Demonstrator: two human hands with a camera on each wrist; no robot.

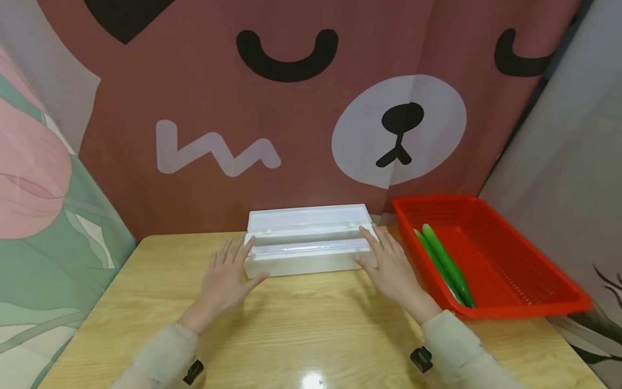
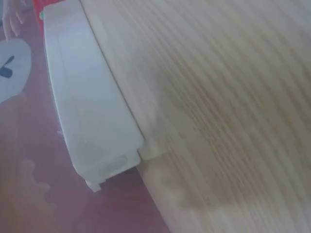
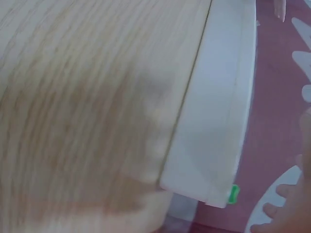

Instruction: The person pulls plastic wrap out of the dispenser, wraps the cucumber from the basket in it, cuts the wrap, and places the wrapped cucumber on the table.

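Observation:
A long white box (image 1: 301,266) stands at the back of the table with its lid (image 1: 306,218) raised against the curtain. Inside lies a roll of clear plastic film (image 1: 311,247). My left hand (image 1: 224,283) is at the box's left end, fingers spread and thumb stretched toward the front. At the right end my right hand (image 1: 392,270) is held the same way, its fingertips overlapping the box's corner. Neither hand holds anything. In both wrist views the box's long side (image 2: 90,92) shows; a small green piece (image 3: 233,194) sits at its right end.
To the right, a red plastic basket (image 1: 510,227) holds long green cucumbers (image 1: 447,265). A curtain (image 1: 291,119) with a printed bear face hangs right behind the table (image 1: 301,335). Black devices (image 1: 421,359) sit on both wrists.

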